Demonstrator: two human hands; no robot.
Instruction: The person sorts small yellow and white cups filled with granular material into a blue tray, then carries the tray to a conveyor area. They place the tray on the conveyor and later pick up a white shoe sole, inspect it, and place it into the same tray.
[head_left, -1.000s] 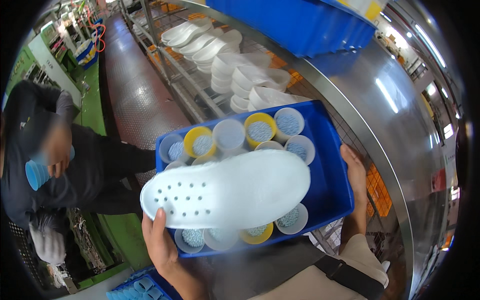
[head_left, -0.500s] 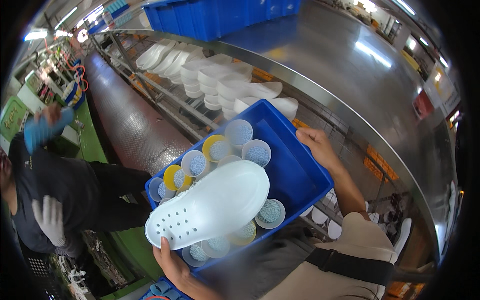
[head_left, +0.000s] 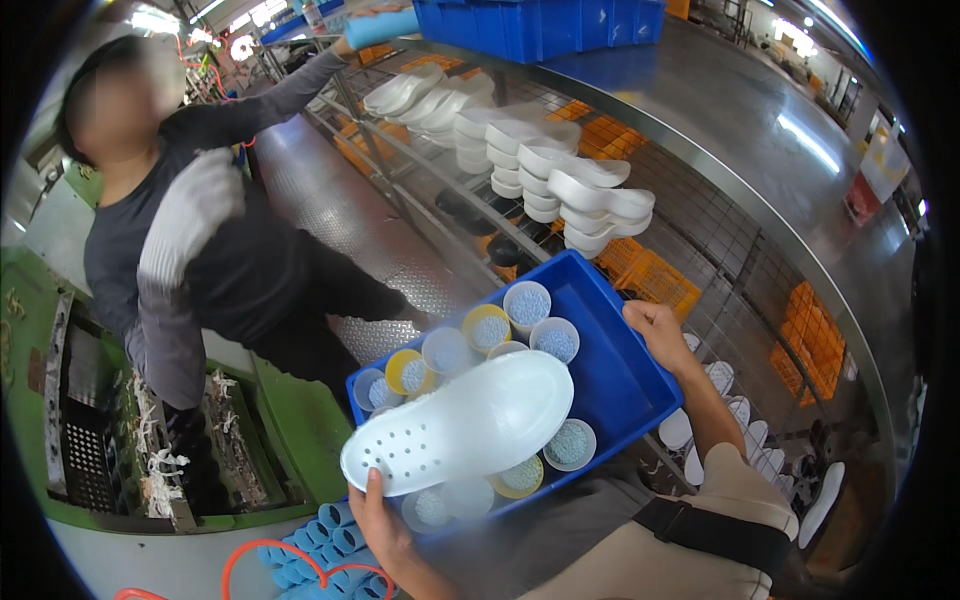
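Note:
A blue plastic tray point(head_left: 636, 408) is held at my waist, tilted in view. Several white and yellow cups of pale blue pellets point(head_left: 569, 444) stand in it. Across the cups lies a white shoe sole point(head_left: 480, 415) with small holes at its toe end. My left hand point(head_left: 388, 525) has its thumb pressed on that toe; its fingers are hidden below, and I cannot tell if they also bear the tray. At the tray's right rim, my right hand point(head_left: 662, 338) is closed round the edge, thumb on top.
On the left a co-worker point(head_left: 225, 220) wears a white glove and reaches toward a metal table point(head_left: 720, 110) with a blue bin point(head_left: 540, 28). White soles point(head_left: 590, 190) are stacked on the rack beneath. Light-blue tubes point(head_left: 325, 545) and an orange hose point(head_left: 232, 570) lie near a green machine point(head_left: 290, 430).
My view has turned left, so the scene appears shifted right. The co-worker's arm with a light-blue object now stretches to the table. Both my hands keep their hold.

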